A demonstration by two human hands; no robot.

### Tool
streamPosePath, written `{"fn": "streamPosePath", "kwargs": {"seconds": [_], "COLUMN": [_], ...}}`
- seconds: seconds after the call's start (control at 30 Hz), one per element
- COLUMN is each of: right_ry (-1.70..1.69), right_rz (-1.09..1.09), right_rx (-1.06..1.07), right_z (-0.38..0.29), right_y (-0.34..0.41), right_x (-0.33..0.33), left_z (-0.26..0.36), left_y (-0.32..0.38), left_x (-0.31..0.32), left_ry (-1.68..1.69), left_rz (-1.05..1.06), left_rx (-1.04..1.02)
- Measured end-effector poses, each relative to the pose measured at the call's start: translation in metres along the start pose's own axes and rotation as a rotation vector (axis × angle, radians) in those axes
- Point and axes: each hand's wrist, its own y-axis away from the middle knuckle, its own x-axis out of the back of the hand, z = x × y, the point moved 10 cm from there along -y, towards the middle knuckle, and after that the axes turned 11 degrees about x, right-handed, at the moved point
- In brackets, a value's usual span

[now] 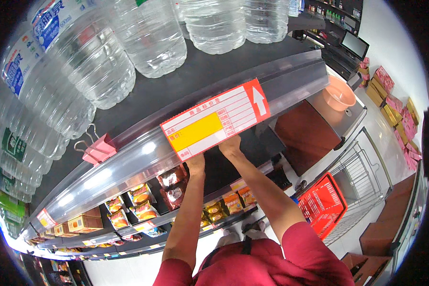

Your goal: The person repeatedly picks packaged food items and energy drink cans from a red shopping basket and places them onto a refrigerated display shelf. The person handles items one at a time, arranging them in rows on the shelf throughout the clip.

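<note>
A large red-and-white paper price tag with a yellow box and a white arrow tilts across the clear plastic label strip of a dark shelf. My left hand is at its lower edge, left of the middle. Further right along that edge is my right hand. Both hands hold the tag from below, with most fingers hidden behind it. A pink binder clip grips the strip to the left. Large clear water bottles stand on the shelf beyond.
Below are lower shelves with packaged snacks and small cartons. To the right stand a brown panel, a peach plastic basin, a metal shopping cart and a red basket. Pink and gold boxes lie along the wall.
</note>
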Motion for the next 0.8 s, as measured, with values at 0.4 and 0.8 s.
{"fn": "streamPosePath", "kwargs": {"seconds": [0.4,0.8], "right_ry": [-0.624,-0.409], "right_rz": [-0.076,0.265], "right_rx": [-0.116,-0.888], "right_z": [0.023,0.303], "right_y": [0.008,0.342], "right_x": [0.027,0.288], "left_z": [0.054,0.143], "left_y": [0.057,0.182], "left_x": [0.006,-0.039], "left_ry": [0.331,-1.133], "left_rz": [0.004,-0.578], "left_rx": [0.223,-0.336]}}
